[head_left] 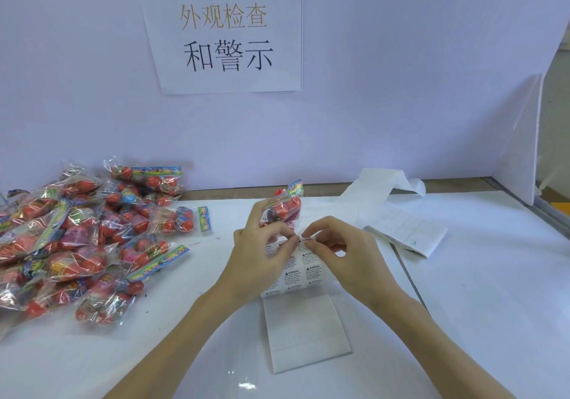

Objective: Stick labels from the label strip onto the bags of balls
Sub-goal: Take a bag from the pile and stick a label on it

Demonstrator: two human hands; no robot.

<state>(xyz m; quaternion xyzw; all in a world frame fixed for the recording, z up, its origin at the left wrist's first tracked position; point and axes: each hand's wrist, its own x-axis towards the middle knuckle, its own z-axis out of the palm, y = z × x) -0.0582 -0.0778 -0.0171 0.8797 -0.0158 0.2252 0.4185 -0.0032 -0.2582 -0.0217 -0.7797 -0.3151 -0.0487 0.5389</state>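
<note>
White desk (462,290) carries everything here, with a pale wall behind it and a paper sign (225,28) of printed characters taped to that wall.

At the centre the left hand (262,253) holds a bag (282,209) of red balls, fingers curled round its lower end so the bag stands up and away from the person, its coloured header at the top. The same hand's thumb and forefinger come together over the upper edge of the label strip (296,266). The right hand (345,253) meets it there: its thumb and forefinger pinch at a label (303,242) on the top row of the strip, just beside the left fingertips. Both grips are clenched, the left on the bag, the right on the label's edge; whether the label has lifted off its backing I cannot tell.

The strip lies on the desk under both hands, printed rows of warning labels facing up. Nearer the person it runs on as bare white backing (305,334). Beyond the hands a long tail of spent backing (379,189) trails toward the wall, and a folded stack of strip (410,238) sits to the right of it.

On the left of the desk lies a heap of bags (61,244), clear plastic packed with red and a few coloured balls, piled over one another. One bag (182,220) lies at the heap's right edge, between the heap and the hands.
</note>
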